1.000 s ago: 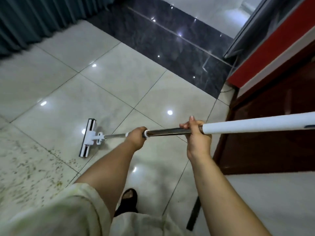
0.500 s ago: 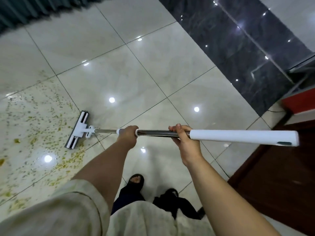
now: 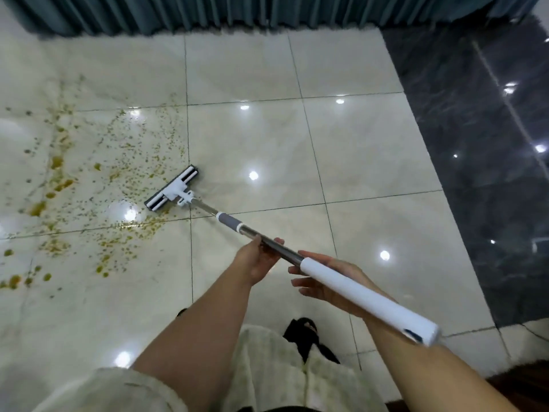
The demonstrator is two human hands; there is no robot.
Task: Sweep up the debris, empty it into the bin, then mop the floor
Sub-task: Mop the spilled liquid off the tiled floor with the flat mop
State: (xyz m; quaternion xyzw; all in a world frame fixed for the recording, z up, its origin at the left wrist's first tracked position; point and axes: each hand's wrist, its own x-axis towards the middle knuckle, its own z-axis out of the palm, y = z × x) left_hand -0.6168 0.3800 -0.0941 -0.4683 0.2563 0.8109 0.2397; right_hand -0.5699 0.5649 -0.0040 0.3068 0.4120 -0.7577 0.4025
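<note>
Bright, spot glare on glossy floor (image 3: 356,144) (edges bowed), slightly soft

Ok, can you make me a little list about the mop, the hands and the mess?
Tool: white flat-headed mop with a steel shaft
Mop head: flat on the pale glossy tile floor, at the mess's right edge
Mess: yellow-brown specks and blobs, spread to the left
Left hand: grips the steel shaft
Right hand: fingers straight, under the white grip
Far edge: teal curtain
</note>
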